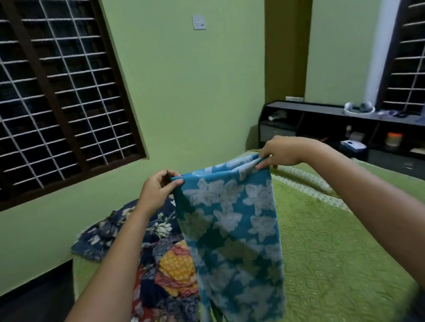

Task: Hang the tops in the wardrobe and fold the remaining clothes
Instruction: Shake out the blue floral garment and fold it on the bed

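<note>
I see the blue floral cloth (234, 238) hanging lengthwise in the air above the green bedspread (339, 265), held up by its top edge. My left hand (160, 190) pinches the top left corner, thumb and fingers curled round the fabric, wrist bent, forearm reaching up from the lower left. My right hand (282, 152) grips the top right corner a little higher, fingers closed on the edge, arm stretched in from the right. Left of the cloth a heap of patterned clothes (162, 260) lies on the bed. Behind stand a dark shelf unit (362, 126), a green wall and a barred window (36, 88).
</note>
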Tool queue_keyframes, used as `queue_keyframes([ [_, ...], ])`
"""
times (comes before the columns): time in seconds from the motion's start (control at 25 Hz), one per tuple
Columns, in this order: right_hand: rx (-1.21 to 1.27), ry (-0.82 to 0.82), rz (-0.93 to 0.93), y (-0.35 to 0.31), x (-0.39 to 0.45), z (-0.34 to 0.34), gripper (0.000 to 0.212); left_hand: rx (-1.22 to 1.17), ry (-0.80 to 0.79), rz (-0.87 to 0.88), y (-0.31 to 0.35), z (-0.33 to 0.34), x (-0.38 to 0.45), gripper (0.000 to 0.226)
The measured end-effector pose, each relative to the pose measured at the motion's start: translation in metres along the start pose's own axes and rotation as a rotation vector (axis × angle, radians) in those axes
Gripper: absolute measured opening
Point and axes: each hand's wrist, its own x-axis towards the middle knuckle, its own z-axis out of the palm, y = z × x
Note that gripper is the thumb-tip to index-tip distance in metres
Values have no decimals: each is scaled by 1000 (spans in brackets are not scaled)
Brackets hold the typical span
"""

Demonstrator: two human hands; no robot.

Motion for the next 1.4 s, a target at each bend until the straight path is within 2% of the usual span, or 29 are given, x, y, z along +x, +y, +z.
queue_keyframes([
  [0.24, 35, 16, 75, 116, -69, 14, 46, 133, -86, 56, 59, 106, 13, 14],
  [0.4, 65, 57, 59, 180, -103, 30, 31, 353, 74, 125, 86, 177, 10, 10],
  [0.52, 24, 132, 74, 221, -113, 34, 29, 379, 53, 85, 101, 220, 7, 16],
  [0.6, 122, 182, 6, 245, -111, 28, 28, 360, 79, 70, 114, 234, 13, 15],
  [0.68, 255, 318, -42, 267, -102, 17, 20, 234, 118, 62, 127, 241, 27, 16],
  [0.76, 433, 445, 2, 294, -76, 13, 10, 132, 99, 25, 125, 251, 61, 30],
  [0.8, 499, 445, 36, 309, -51, 18, 9, 142, 65, -40, 115, 261, 85, 34],
  [0.84, 498, 391, 86, 321, -21, 32, 11, 188, 14, -128, 98, 276, 109, 30],
  [0.92, 555, 249, 223, 342, 48, 74, 14, 306, -80, -319, 45, 314, 159, 7],
  [1.04, 620, 178, 405, 378, 158, 128, 20, 400, -69, -502, -38, 362, 239, 10],
  [1.12, 571, 198, 372, 402, 220, 140, 24, 448, 36, -477, -69, 380, 287, 9],
  [1.24, 510, 397, 292, 433, 286, 128, 18, 474, 204, -380, -75, 386, 346, 15],
  [1.4, 531, 580, 248, 459, 314, 125, 18, 468, 283, -225, -81, 390, 366, 13],
])
